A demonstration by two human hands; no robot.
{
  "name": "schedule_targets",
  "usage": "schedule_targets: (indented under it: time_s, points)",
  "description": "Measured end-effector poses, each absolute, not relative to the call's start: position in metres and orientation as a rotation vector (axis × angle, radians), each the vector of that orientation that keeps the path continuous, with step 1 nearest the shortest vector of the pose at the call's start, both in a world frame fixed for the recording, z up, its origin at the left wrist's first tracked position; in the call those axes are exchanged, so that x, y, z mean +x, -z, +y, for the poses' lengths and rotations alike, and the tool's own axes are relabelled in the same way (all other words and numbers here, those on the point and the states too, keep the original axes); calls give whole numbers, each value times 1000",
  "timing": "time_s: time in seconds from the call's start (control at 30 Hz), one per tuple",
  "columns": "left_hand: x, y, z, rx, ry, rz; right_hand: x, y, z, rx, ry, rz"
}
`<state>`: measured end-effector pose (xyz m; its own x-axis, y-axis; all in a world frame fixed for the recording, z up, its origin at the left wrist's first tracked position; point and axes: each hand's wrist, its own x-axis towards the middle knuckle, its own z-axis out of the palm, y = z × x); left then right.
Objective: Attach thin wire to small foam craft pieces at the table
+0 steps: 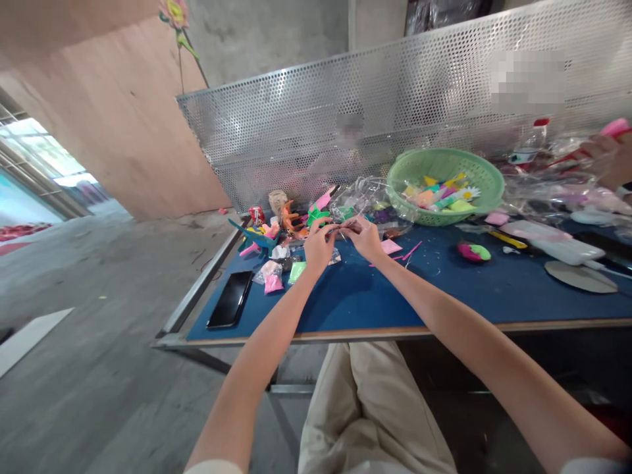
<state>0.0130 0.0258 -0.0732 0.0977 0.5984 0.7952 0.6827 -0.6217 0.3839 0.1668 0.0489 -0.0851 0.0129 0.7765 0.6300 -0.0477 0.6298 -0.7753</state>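
Note:
Over the blue table top (365,296), my left hand (320,245) and my right hand (363,237) meet with their fingertips close together. Both are closed in a pinch around something small and thin, too hidden by the fingers to name. Just behind the left hand stands a bright green shape (316,214), and clear plastic wrap (363,192) lies behind both hands. A green packet (297,272) and a bag with a pink lump (273,284) rest left of my left hand. Pink thin sticks (412,251) lie to the right of my right hand.
A green plastic basket (447,214) holds colourful pieces and a daisy. A black phone (230,299) lies near the left edge. A perforated metal panel (296,118) closes the back. At right are a white device (553,241), a bottle (529,146) and another person's hand (605,155).

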Motion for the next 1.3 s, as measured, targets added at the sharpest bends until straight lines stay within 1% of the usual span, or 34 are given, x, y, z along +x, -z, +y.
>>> schedule_targets:
  time_s: [0.23,0.37,0.47,0.63,0.8,0.93,1.1,1.3]
  points:
    - [17,71,21,-2244,1590,-1315,166,81,45,-718,-694,-1413]
    - [19,67,18,-2241,1774,-1351,168,77,43,-733,-631,-1430]
    - [19,64,14,-2212,1934,-1471,171,75,42,-742,-598,-1422]
    - [22,62,12,-2544,1970,-1635,172,73,42,-753,-540,-1444]
    - [27,66,15,-2677,2047,-1624,169,73,41,-736,-547,-1437]
    - [26,72,18,-2777,1924,-1518,168,74,40,-716,-620,-1372]
    - [22,77,21,-2860,1752,-1500,165,76,42,-729,-770,-1219]
    - [25,76,16,-2752,1523,-1555,159,84,49,-704,-940,-1095]
